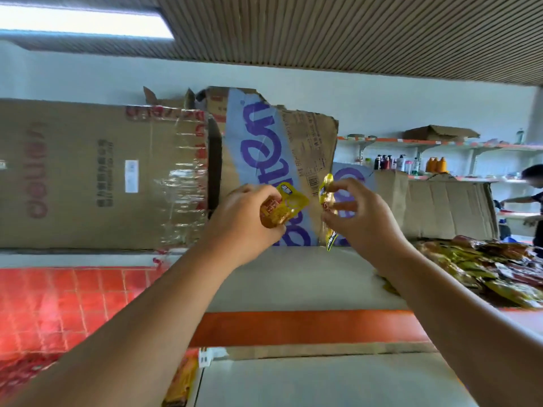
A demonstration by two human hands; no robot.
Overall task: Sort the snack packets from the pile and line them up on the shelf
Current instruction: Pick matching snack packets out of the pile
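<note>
- Head view: my left grip (pixel 241 221) is curled round a yellow snack packet (pixel 289 205). Its flat printed face is turned toward me, and my fingers and thumb wrap its lower end.
- My right grip (pixel 364 215) pinches a second yellow packet (pixel 326 201). It is turned edge-on and roughly upright, with its lower tip hanging below my fingers.
- Both packets are up in the air over the middle of the shelf (pixel 293 289), toward its back edge. They are just beside each other and not touching.
- The pile of packets (pixel 484 268), yellow, green and dark red, lies at the shelf's right end and reaches toward the front edge.
- An orange strip (pixel 308 327) runs along the shelf's front edge.
- Along the back edge stand a big brown box (pixel 88 171) at the left and a torn box (pixel 264 142) with purple lettering behind my grips. Flattened cardboard (pixel 440 207) leans at the right.
- Far right, another person (pixel 531 186) stands by wall racks holding bottles (pixel 411 164).
</note>
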